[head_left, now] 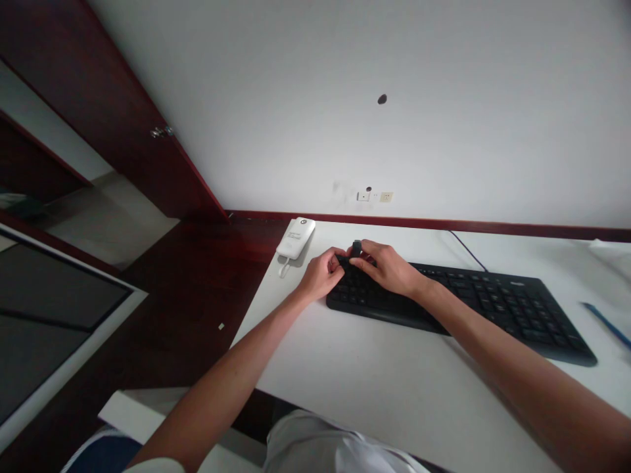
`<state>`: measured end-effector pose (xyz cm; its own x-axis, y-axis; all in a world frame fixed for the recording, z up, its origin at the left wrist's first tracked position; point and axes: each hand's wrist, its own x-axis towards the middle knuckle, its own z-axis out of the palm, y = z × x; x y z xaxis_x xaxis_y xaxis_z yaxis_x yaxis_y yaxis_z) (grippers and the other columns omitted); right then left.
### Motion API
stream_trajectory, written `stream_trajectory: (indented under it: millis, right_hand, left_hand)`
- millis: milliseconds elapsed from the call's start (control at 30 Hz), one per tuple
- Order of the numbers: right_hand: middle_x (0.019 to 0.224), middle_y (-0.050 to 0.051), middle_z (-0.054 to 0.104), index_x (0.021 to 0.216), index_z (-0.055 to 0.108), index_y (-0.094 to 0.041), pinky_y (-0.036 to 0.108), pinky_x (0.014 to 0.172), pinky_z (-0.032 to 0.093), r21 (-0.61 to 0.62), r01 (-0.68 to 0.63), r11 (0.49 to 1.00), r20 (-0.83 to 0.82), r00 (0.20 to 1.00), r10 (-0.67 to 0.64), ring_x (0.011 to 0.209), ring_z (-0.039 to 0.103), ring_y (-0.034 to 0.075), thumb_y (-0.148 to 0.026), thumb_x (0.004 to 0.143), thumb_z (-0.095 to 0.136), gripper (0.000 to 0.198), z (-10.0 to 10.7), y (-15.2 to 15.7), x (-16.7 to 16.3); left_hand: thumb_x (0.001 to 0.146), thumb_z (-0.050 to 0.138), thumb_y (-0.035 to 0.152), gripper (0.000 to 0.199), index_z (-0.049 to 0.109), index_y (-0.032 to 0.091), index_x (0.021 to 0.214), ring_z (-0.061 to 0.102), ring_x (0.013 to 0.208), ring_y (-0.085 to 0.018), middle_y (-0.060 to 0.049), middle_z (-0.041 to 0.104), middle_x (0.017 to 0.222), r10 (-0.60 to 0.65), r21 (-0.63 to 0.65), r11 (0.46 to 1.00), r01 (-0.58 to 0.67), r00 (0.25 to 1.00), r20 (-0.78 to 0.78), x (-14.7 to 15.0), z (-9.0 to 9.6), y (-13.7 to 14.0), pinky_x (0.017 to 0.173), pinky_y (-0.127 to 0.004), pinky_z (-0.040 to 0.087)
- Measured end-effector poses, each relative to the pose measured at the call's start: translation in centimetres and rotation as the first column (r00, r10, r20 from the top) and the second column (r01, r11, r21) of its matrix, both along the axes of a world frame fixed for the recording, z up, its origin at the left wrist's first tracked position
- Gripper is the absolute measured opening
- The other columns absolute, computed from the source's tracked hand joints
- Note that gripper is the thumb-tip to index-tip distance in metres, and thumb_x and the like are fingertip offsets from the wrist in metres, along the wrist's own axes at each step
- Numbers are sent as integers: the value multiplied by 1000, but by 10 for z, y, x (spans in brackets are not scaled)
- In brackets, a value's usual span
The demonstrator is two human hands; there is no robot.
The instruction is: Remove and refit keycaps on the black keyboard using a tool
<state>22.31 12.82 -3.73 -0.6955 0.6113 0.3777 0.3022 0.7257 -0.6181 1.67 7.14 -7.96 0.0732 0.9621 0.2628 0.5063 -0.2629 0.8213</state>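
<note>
A black keyboard [493, 299] lies at an angle across the white desk. At its far left corner is my left hand [321, 274], fingers curled and the thumb against the keyboard's edge. My right hand [389, 268] reaches over the keyboard's left part and pinches a small black block [356, 249] between thumb and fingers. The block stands upright just above the rear edge of the keys; its exact kind is unclear. Both hands are close together, and the right one hides some keys beneath it.
Left of the keyboard lies a white power bank [297, 238] with a short cable loop, near the desk's [345, 368] left edge. A blue pen-like stick [608, 324] is at the right. The keyboard's cable [468, 251] runs toward the wall with sockets [386, 196].
</note>
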Motion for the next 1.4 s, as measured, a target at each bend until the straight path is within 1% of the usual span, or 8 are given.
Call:
stream_trajectory:
  millis: [100,300,567,733,867,1000,1133,1400]
  right_hand:
    - [89,7,67,97,65,-23,36,73,49,-21,2,1000,4,1000,-2,77,61,23,-47,100,57,26,1,1,2]
    - [86,7,67,91,61,-23,35,70,47,57,60,997,4,998,-60,75,62,23,-48,100,57,27,-6,-4,0]
    - [82,4,73,112,66,-22,37,70,57,-280,75,957,-112,988,-110,73,73,24,-50,99,56,33,-14,6,6]
    - [95,7,75,113,65,-20,38,72,60,-347,74,935,-161,977,-137,73,75,24,-55,97,58,38,-21,11,8]
    - [91,7,74,112,65,-19,38,72,60,-398,57,916,-207,967,-151,72,74,23,-58,95,61,42,-26,15,8]
    - [79,5,71,104,65,-18,36,67,61,-529,55,847,-322,910,-260,67,70,20,-65,89,66,50,-29,20,6]
    - [75,4,69,100,63,-19,33,63,60,-618,63,784,-360,864,-353,65,69,19,-69,84,69,53,-30,25,5]
    - [70,0,69,115,53,-21,34,65,59,-608,87,789,-356,859,-368,62,68,19,-65,84,70,57,-37,26,5]
  left_hand:
    - [84,54,13,32,64,21,114,50,67,-11,5,50,72,-5,0,1000,5,1000,16,0,0,0,64,-22,39]
    - [85,55,13,31,64,20,113,50,67,-11,5,50,72,-10,0,1000,10,999,31,0,0,0,64,-23,40]
    - [84,53,13,31,65,20,113,52,67,-12,4,53,72,-19,-13,1000,19,1000,24,-1,5,-2,68,-23,43]
    - [85,54,13,31,64,20,113,53,67,-12,4,55,73,-25,-18,1000,25,999,23,-1,5,-3,68,-23,43]
    - [86,53,14,30,65,19,113,54,67,-12,4,56,73,-23,-27,999,23,1000,16,0,7,-3,67,-23,43]
    - [90,56,20,26,68,20,113,53,69,-13,3,56,75,-12,21,1000,14,992,-123,1,10,-7,71,-25,45]
    - [91,63,30,27,70,22,116,60,85,-17,-3,62,96,11,115,993,26,950,-311,6,14,-14,81,-29,50]
    - [93,64,34,30,69,23,120,62,101,-22,-7,62,106,34,151,988,38,892,-450,13,15,-18,91,-34,52]
